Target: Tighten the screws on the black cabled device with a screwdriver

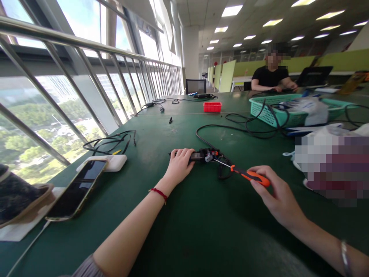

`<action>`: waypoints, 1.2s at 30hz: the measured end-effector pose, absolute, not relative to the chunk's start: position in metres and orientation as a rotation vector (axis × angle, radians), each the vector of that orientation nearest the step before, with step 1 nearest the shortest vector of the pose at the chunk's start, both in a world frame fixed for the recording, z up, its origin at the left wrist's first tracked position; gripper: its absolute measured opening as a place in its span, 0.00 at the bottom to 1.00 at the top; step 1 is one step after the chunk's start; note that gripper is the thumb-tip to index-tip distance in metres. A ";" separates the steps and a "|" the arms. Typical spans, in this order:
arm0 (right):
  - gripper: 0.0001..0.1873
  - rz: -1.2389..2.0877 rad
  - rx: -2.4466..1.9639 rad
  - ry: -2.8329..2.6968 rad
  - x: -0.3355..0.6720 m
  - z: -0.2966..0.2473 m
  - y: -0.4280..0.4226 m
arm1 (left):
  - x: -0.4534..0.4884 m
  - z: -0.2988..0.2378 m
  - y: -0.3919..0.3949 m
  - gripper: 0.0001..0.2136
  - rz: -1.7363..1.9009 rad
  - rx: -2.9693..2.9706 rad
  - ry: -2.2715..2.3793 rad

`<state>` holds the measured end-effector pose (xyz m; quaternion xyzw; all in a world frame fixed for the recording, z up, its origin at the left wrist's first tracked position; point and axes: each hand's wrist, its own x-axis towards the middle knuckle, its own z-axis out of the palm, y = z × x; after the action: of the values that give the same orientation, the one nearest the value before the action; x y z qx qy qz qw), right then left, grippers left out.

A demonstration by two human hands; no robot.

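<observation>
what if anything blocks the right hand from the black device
Nothing visible blocks it: the screwdriver in the right hand appears to reach the black device. A black loop lies close by, seemingly not in the way.

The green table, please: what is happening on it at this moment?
A person's left hand holds a black device on the green table. The right hand grips an orange-and-black screwdriver, its tip at the device's other end, where small parts show. A red box stands farther back, and another person sits across the table.
</observation>
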<state>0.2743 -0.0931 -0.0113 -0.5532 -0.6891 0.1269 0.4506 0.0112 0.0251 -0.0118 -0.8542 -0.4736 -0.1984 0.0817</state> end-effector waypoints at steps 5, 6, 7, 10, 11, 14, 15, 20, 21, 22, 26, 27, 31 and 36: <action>0.07 0.290 -1.362 -1.704 0.274 -0.011 -0.095 | 0.011 -0.013 0.025 0.14 -0.600 -2.553 -1.407; 0.08 0.301 -1.374 -1.719 0.274 -0.011 -0.095 | 0.011 -0.013 0.025 0.14 -0.601 -2.552 -1.405; 0.10 0.316 -1.393 -1.741 0.274 -0.010 -0.095 | 0.011 -0.013 0.025 0.14 -0.602 -2.553 -1.404; 0.17 0.346 -1.435 -1.776 0.274 -0.008 -0.095 | 0.011 -0.013 0.025 0.14 -0.609 -2.557 -1.405; 0.18 0.350 -1.439 -1.774 0.275 -0.008 -0.094 | 0.011 -0.013 0.025 0.14 -0.610 -2.557 -1.405; 0.15 0.359 -1.435 -1.747 0.275 -0.010 -0.094 | 0.011 -0.012 0.025 0.14 -0.606 -2.555 -1.414; 0.13 0.355 -1.428 -1.732 0.275 -0.010 -0.093 | 0.011 -0.012 0.024 0.14 -0.602 -2.553 -1.417; 0.07 0.294 -1.347 -1.668 0.274 -0.013 -0.094 | 0.011 -0.012 0.024 0.14 -0.598 -2.551 -1.401; 0.07 0.298 -1.339 -1.683 0.273 -0.012 -0.094 | 0.011 -0.012 0.024 0.14 -0.599 -2.551 -1.398; 0.08 0.307 -1.343 -1.704 0.273 -0.011 -0.094 | 0.011 -0.012 0.024 0.14 -0.600 -2.551 -1.397; 0.17 0.391 -1.415 -1.805 0.271 -0.005 -0.096 | 0.011 -0.012 0.024 0.14 -0.605 -2.547 -1.402; 0.18 0.406 -1.426 -1.811 0.271 -0.004 -0.096 | 0.011 -0.012 0.024 0.14 -0.607 -2.547 -1.401; 0.14 0.406 -1.413 -1.774 0.272 -0.007 -0.096 | 0.011 -0.012 0.024 0.14 -0.616 -2.552 -1.392; 0.11 0.332 -1.431 -1.661 0.274 -0.012 -0.095 | 0.011 -0.012 0.025 0.15 -0.614 -2.555 -1.398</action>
<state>0.2744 -0.0952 -0.0118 -0.5778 -0.6704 0.1341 0.4458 0.0111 0.0247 -0.0125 -0.8555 -0.4681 -0.2055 0.0827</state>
